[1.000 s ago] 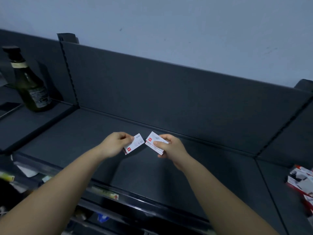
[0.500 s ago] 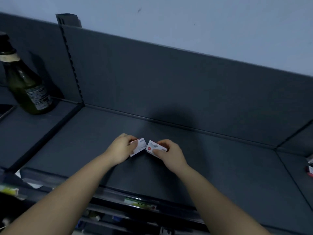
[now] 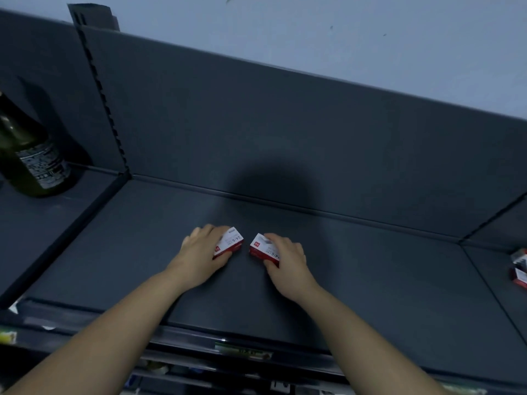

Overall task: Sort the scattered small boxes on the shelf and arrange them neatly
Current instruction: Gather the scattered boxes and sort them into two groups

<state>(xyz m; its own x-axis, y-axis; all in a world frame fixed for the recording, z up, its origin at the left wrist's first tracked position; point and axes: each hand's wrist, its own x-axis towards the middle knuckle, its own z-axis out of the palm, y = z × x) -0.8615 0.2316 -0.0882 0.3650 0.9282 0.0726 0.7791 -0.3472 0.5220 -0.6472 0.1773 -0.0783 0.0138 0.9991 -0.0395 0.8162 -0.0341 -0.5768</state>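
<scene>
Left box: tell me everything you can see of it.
The left box is a small flat carton, seemingly cardboard: white top with a red logo and printed 24/6, red side. Closed and turned at an angle, it seems to rest on the dark shelf. The left hand grips it, thumb at its near edge. A gap parts it from the right box.

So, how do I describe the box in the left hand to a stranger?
On the dark shelf, middle bay, two small red-and-white boxes lie apart. Yours is the left box, gripped by the left hand; unlike the right box, it is nearer the green bottle.
</scene>
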